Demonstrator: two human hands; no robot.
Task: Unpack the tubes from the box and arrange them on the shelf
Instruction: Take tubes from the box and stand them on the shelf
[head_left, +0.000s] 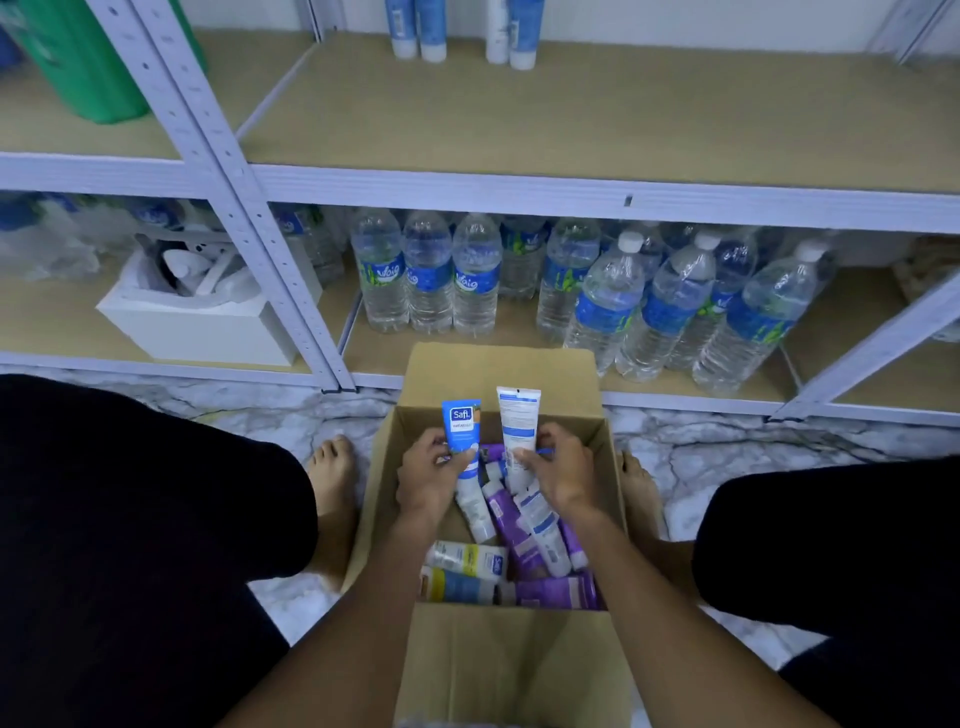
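An open cardboard box (384, 467) stands on the floor between my knees. Inside lie several tubes (519, 540), purple, white and blue ones, piled loosely. My left hand (426, 478) grips a blue tube (460, 423) held upright over the box, its label facing me. My right hand (558, 467) grips a white tube (517, 415) upright beside it, back side showing. On the middle shelf (571, 114), at the back, stand several blue and white tubes (465, 31) in two pairs.
The lower shelf holds several water bottles (597, 291) right behind the box, and a white box (202, 322) to the left. A green container (83, 57) stands on the left shelf. A grey upright post (228, 171) divides the shelves. My bare feet flank the box on the marble floor.
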